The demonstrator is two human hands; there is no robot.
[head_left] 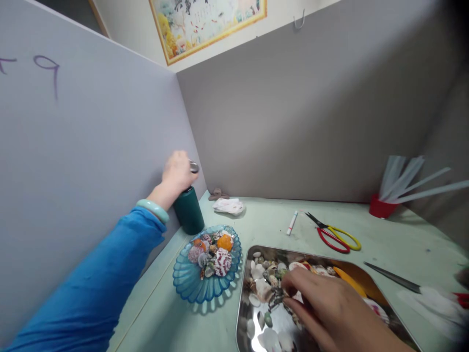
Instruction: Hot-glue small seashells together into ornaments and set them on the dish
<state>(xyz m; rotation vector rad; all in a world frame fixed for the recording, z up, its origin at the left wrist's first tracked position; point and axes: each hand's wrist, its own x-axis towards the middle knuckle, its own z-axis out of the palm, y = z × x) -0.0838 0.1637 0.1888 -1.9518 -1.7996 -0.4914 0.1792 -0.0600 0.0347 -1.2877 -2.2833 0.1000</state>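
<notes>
My left hand (178,172) is closed over the silver lid of a dark green flask (188,210) standing in the far left corner by the partition. Its arm wears a blue sleeve and a pale green bangle. My right hand (330,308) reaches into a steel tray (245,298) of mixed seashells, fingers curled down among the shells (264,288); whether they hold one is unclear. A blue scalloped glass dish (190,281) with several coloured shells sits between flask and tray.
Red-and-yellow scissors (335,237) and a small white pen (292,223) lie behind the tray. A red cup (380,208) with clear sticks stands far right. Tweezers (394,277) lie at the right. A white cloth (229,206) sits near the back wall. Grey partitions surround the desk.
</notes>
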